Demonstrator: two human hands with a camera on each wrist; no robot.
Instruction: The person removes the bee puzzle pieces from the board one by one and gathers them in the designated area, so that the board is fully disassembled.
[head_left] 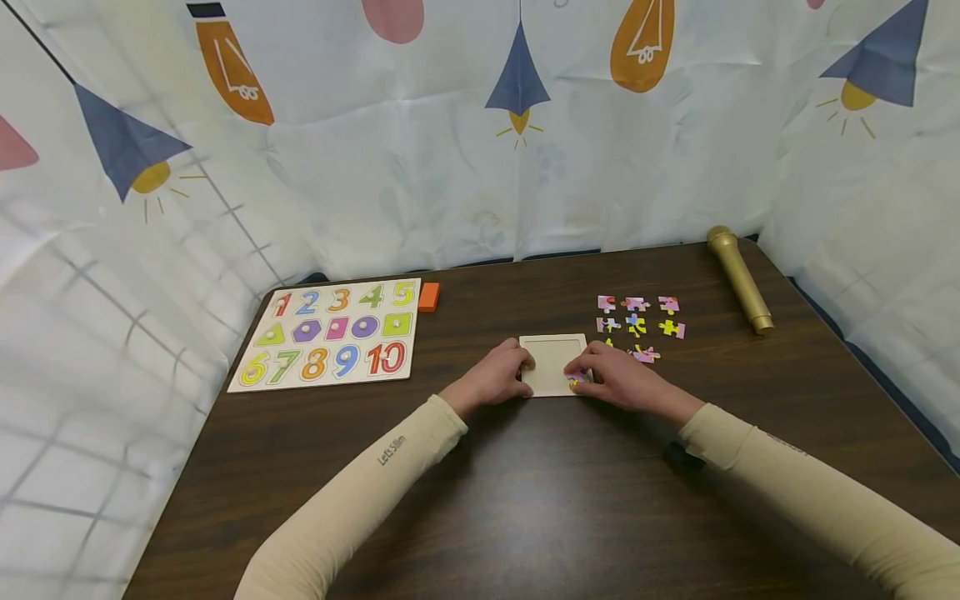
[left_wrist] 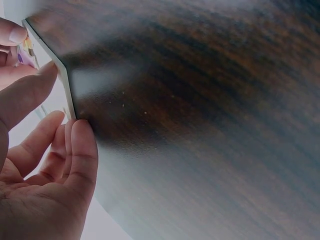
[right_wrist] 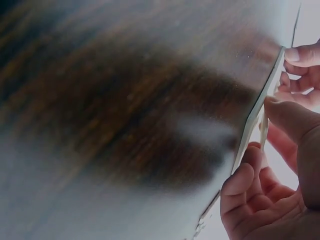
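A small pale wooden puzzle tray (head_left: pixel 553 339) lies on the dark table in the head view, between both hands. My left hand (head_left: pixel 495 377) holds its left side, the thumb near the front corner and the fingers along the edge. At the tray's front right corner, my right hand (head_left: pixel 624 379) pinches a pink and yellow jigsaw piece (head_left: pixel 577 377) between thumb and fingers. In the right wrist view the piece (right_wrist: pixel 263 131) stands tilted at the tray's edge, partly hidden by the fingers. The rest of the tray's recess is bare.
Several loose jigsaw pieces (head_left: pixel 636 325) lie in rough rows right of the tray, some partly behind the right hand. A number-and-shape board (head_left: pixel 247 367) sits at the left, beside an orange block (head_left: pixel 429 297). A gold microphone-shaped object (head_left: pixel 741 282) lies at the back right.
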